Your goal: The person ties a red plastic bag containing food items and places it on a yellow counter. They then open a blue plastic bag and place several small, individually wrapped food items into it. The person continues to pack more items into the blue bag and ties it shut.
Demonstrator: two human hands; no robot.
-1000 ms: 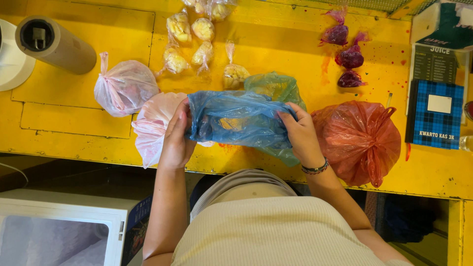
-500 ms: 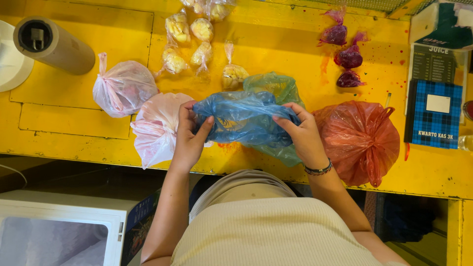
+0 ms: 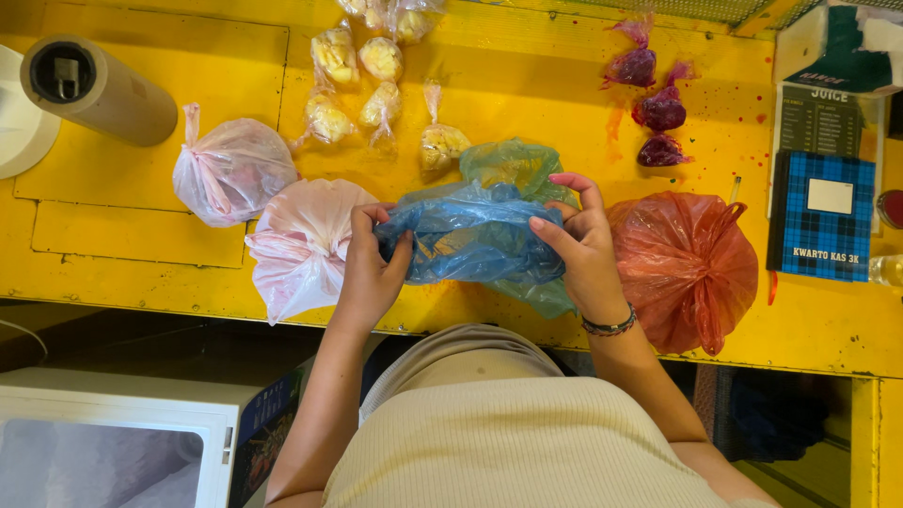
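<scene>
A blue plastic bag (image 3: 475,235) is held over the yellow table (image 3: 527,103), with something yellowish showing through it. My left hand (image 3: 372,268) grips its left end and my right hand (image 3: 578,240) pinches its right end. A green plastic bag (image 3: 513,165) lies partly under and behind the blue one. A pinkish-white tied bag (image 3: 306,240) sits just left of my left hand. A red plastic bag (image 3: 687,268) sits just right of my right hand.
Another pink tied bag (image 3: 230,169) and a grey roll (image 3: 94,89) lie at the left. Several small bags of yellow food (image 3: 362,80) and purple food (image 3: 654,108) lie at the back. A blue plaid notebook (image 3: 823,216) sits at the right; a white appliance (image 3: 113,442) stands below the table.
My left hand moved right along the blue bag, bunching it narrower between both hands. The right hand lifted its fingers slightly.
</scene>
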